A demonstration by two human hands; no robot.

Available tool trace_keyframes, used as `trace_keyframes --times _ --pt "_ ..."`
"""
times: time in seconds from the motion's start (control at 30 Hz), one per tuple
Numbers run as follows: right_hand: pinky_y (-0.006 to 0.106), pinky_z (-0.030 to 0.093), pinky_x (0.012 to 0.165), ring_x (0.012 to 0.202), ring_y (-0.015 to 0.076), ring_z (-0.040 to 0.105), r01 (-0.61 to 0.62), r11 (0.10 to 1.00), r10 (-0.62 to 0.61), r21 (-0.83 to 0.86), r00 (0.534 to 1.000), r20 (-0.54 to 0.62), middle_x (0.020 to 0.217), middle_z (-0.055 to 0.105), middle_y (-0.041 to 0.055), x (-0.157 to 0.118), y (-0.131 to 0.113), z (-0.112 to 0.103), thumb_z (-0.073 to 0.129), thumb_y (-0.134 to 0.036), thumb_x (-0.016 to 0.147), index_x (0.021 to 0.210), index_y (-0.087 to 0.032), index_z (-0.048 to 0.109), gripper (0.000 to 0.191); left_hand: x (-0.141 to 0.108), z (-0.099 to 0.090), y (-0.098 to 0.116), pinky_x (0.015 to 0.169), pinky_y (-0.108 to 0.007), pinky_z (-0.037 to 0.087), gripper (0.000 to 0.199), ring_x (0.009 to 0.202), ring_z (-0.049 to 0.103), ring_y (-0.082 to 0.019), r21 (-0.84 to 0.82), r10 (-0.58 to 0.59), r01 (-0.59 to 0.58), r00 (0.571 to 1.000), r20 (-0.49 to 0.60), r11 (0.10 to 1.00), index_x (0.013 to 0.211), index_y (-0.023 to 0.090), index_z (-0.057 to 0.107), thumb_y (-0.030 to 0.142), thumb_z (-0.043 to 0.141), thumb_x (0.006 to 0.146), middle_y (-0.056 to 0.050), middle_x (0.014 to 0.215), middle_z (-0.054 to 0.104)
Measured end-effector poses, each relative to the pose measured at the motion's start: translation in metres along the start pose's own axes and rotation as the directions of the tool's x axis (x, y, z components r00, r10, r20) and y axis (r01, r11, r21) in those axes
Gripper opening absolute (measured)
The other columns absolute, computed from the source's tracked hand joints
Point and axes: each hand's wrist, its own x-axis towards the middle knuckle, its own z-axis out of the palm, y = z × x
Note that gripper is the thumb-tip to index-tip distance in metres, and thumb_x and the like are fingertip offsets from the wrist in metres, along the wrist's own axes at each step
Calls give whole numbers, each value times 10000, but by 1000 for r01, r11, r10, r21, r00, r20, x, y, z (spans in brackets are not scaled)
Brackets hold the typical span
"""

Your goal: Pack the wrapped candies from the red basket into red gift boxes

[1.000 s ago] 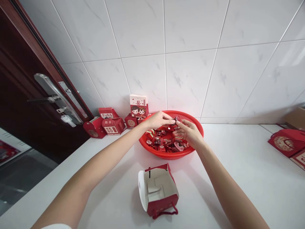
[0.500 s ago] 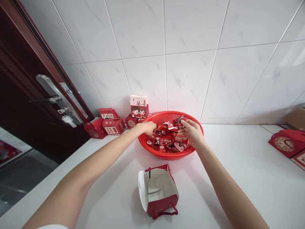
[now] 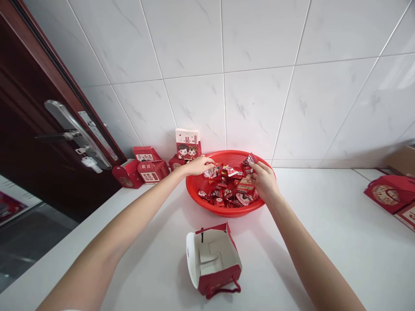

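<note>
A red plastic basket (image 3: 227,212) with several wrapped candies (image 3: 227,190) stands against the tiled wall. At its left rim, my left hand (image 3: 200,165) pinches a clear-and-red candy packet (image 3: 213,171), raised over the candies. Over the right side of the basket my right hand (image 3: 262,178) holds a dark red candy packet (image 3: 249,162) between thumb and fingers. Nearer to me lies an open red box (image 3: 218,283) with a white inside and a red rope handle; no candy shows in it.
Red gift boxes (image 3: 153,172) and a pink-and-white box (image 3: 188,144) are at the back left. More red boxes (image 3: 389,193) and a cardboard box (image 3: 402,160) stand at the right. A dark door (image 3: 29,108) with a metal handle is at the left.
My left hand has risen out of the candies and now has a packet in its fingers. My right hand still holds its packet, tilted a little differently.
</note>
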Motion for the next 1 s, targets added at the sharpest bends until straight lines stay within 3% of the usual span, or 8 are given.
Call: trace_keyframes --times 0.07,0.17,0.3,0.53,0.73,1.0 --pt "230 440 410 444 86 539 -12 1000 12 -6 1000 14 671 631 -36 -2 -1 1 884 -368 585 719 -215 567 376 -3 3 3 721 -298 436 349 778 619 -217 -108 31 -35 999 -41 993 880 185 750 493 607 799 -52 864 730" --pt "233 434 404 433 81 529 -24 999 26 -26 998 49 708 657 -26 -4 -3 2 880 -382 614 751 -209 591 364 -6 11 11 758 -304 453 446 820 627 -216 -350 42 -91 988 -146 932 916 169 745 570 712 723 -61 901 743" --pt "221 382 373 409 74 513 -62 994 73 -89 989 128 690 658 -22 -7 -4 4 883 -434 632 774 -195 599 397 -9 19 27 753 -303 460 507 787 624 -189 -533 -4 -118 975 -223 838 902 169 711 577 835 627 -36 826 723" --pt "199 362 360 375 65 506 -93 975 130 -200 974 183 683 662 -33 -9 -4 5 883 -401 652 880 -185 640 397 -14 26 47 702 -287 456 515 736 619 -168 -601 10 -116 984 -176 790 846 159 707 608 854 640 -26 774 713" --pt "195 335 332 368 56 463 -80 965 147 -251 955 259 649 646 -25 -10 -3 3 873 -382 675 860 -167 696 334 -21 22 53 762 -292 449 499 779 610 -165 -650 36 -129 987 -155 749 790 161 733 625 842 646 -25 811 719" --pt "213 371 346 375 73 501 22 966 25 -259 984 177 673 669 -9 -8 0 3 876 -391 634 821 -164 707 340 -24 29 47 783 -311 481 460 787 628 -167 -828 -84 -26 993 -87 560 762 163 744 550 913 580 -26 814 721"
